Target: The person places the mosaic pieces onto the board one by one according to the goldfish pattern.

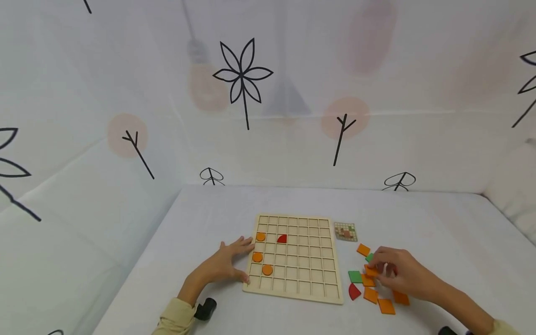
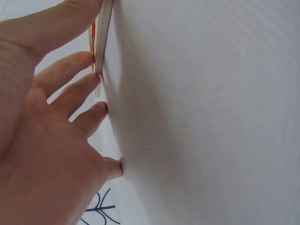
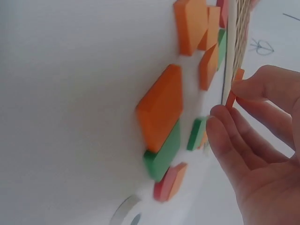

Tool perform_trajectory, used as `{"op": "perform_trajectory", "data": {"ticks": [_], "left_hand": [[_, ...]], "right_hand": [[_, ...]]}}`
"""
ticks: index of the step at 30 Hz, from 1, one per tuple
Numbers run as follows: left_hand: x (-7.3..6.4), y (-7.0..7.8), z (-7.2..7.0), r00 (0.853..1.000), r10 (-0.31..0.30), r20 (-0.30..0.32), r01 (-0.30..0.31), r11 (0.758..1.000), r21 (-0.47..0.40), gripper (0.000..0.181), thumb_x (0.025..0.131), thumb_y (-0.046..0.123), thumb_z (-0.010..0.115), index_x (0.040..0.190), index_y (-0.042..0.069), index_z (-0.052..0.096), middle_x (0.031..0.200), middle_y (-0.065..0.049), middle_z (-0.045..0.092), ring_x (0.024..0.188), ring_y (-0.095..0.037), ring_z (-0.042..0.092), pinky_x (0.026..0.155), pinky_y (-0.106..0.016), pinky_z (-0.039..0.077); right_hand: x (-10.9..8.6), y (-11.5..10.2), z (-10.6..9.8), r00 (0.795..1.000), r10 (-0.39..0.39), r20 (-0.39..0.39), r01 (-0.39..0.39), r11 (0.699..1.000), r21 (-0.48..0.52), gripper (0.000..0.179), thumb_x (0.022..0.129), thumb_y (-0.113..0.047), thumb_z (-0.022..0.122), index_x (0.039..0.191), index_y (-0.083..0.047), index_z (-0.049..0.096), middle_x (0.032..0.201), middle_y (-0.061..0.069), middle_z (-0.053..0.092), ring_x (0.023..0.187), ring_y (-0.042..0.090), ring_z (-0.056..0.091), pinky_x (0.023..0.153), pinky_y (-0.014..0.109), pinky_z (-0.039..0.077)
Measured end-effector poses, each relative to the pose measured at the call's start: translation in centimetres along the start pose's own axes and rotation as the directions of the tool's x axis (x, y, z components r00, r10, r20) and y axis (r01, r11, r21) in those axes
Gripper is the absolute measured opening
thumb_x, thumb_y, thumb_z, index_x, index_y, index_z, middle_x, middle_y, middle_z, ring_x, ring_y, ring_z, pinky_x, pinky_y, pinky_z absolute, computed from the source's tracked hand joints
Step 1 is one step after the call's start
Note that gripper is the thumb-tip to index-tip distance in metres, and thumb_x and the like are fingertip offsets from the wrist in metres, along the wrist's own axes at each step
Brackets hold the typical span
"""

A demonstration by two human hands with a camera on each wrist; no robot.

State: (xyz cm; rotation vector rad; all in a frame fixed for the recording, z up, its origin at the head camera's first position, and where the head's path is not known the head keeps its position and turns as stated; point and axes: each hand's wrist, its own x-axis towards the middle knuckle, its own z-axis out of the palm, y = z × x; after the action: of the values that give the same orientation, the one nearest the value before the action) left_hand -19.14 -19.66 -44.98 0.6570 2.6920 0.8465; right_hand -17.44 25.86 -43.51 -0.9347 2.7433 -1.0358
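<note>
A pale wooden grid board (image 1: 293, 298) lies flat, with several orange discs (image 1: 267, 270) on its left side and a red quarter-circle (image 1: 282, 238) higher up. Along the board's left edge, my left hand (image 1: 224, 263) rests with fingers spread; its thumb and some fingertips touch the rim, as the left wrist view shows too. My right hand (image 1: 398, 272) is over the loose pieces to the board's right. Between thumb and fingers it pinches a thin orange tile (image 3: 239, 75). Nearby lie orange tiles (image 1: 386, 306), green tiles (image 1: 355, 277) and a red quarter-circle piece (image 1: 354, 291).
A small card with a coloured grid pattern (image 1: 345, 231) lies beside the board's upper right corner. White cloth covers the table (image 1: 217, 204), and a printed fabric wall (image 1: 284, 153) rises behind it. Part of a white round object (image 3: 126, 213) shows in the right wrist view.
</note>
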Motion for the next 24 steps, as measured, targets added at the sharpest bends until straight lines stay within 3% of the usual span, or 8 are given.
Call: {"op": "perform_trajectory", "data": {"ticks": [7, 15, 24], "left_hand": [[0.0, 0.1, -0.1, 1.000, -0.001, -0.002, 0.001, 1.000, -0.009, 0.087, 0.067, 0.039, 0.083, 0.141, 0.013, 0.046, 0.151, -0.004, 0.033, 0.143, -0.029, 0.016, 0.108, -0.065, -0.003], [0.0, 0.0, 0.0, 1.000, 0.006, 0.001, -0.006, 1.000, -0.009, 0.088, 0.066, 0.040, 0.083, 0.141, 0.013, 0.046, 0.151, -0.004, 0.033, 0.143, -0.029, 0.017, 0.107, -0.066, -0.003], [0.0, -0.1, 0.1, 1.000, 0.001, -0.001, -0.001, 1.000, -0.008, 0.088, 0.066, 0.042, 0.082, 0.141, 0.014, 0.046, 0.151, -0.003, 0.032, 0.143, -0.029, 0.016, 0.107, -0.066, -0.003]], "right_hand": [[1.5, -1.4, 0.5, 0.999, -0.045, 0.027, 0.044, 0.998, 0.042, 0.018, 0.078, -0.002, 0.070, 0.093, -0.012, 0.069, 0.087, -0.010, 0.058, 0.073, 0.003, 0.054, 0.060, 0.022, 0.053], [3.3, -2.9, 1.7, 0.980, -0.200, -0.014, 0.200, 0.978, 0.062, 0.023, 0.076, 0.005, 0.068, 0.091, -0.012, 0.069, 0.089, -0.007, 0.060, 0.074, 0.005, 0.055, 0.060, 0.024, 0.054], [5.3, -4.1, 3.2, 0.975, -0.222, -0.010, 0.223, 0.973, 0.055, 0.023, 0.077, 0.003, 0.067, 0.092, -0.015, 0.068, 0.090, -0.008, 0.059, 0.075, 0.006, 0.054, 0.063, 0.024, 0.053]]}}
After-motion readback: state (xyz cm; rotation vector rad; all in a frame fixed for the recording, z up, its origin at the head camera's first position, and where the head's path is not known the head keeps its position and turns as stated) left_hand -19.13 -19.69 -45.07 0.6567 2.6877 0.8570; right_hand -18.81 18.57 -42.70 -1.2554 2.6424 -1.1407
